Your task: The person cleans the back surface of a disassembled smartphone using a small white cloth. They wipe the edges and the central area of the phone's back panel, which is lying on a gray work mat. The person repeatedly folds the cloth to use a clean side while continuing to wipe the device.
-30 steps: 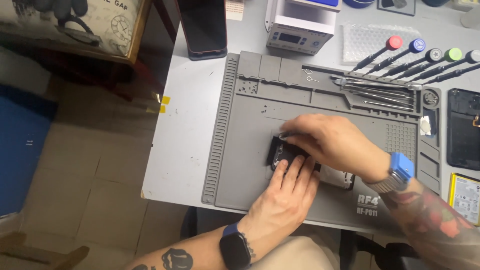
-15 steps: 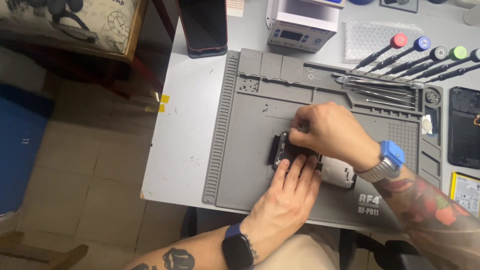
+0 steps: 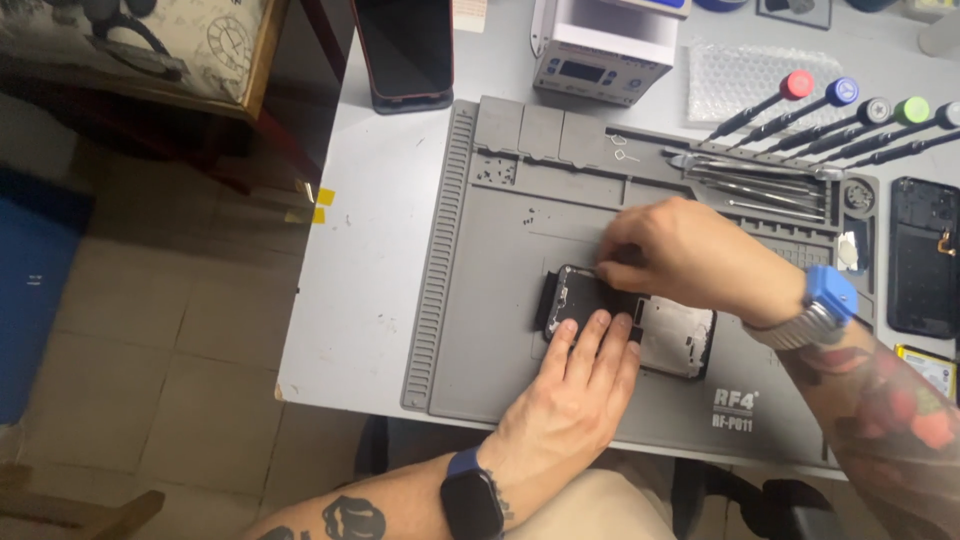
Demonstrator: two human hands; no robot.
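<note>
1. While a grey silicone repair mat [image 3: 500,330] covers most of the white table [image 3: 370,260] at the frame's centre, an opened phone [image 3: 668,335] lies flat on the mat's lower middle, back side up, its bare frame exposed.
2. Right hand [image 3: 690,255], coming in from the right edge, hovers over the phone's upper end, fingers pinched shut on a slim tool whose tip meets the phone's top left corner; what kind of tool cannot be told.
3. Left hand [image 3: 575,400], rising from the bottom edge, lies flat with fingers spread and pressed on the phone's lower side, apparently to pin it so it does not slide.
4. Grey box-shaped bench device [image 3: 605,55] with a small display stands at top centre, beside a dark phone [image 3: 405,50] lying screen up.
5. Precision screwdrivers with coloured caps [image 3: 845,105] fan out at upper right, handles within reach; metal tweezers [image 3: 760,170] rest in the mat's tray below them.
6. Black phone back cover [image 3: 925,255] sits at the right edge.
</note>
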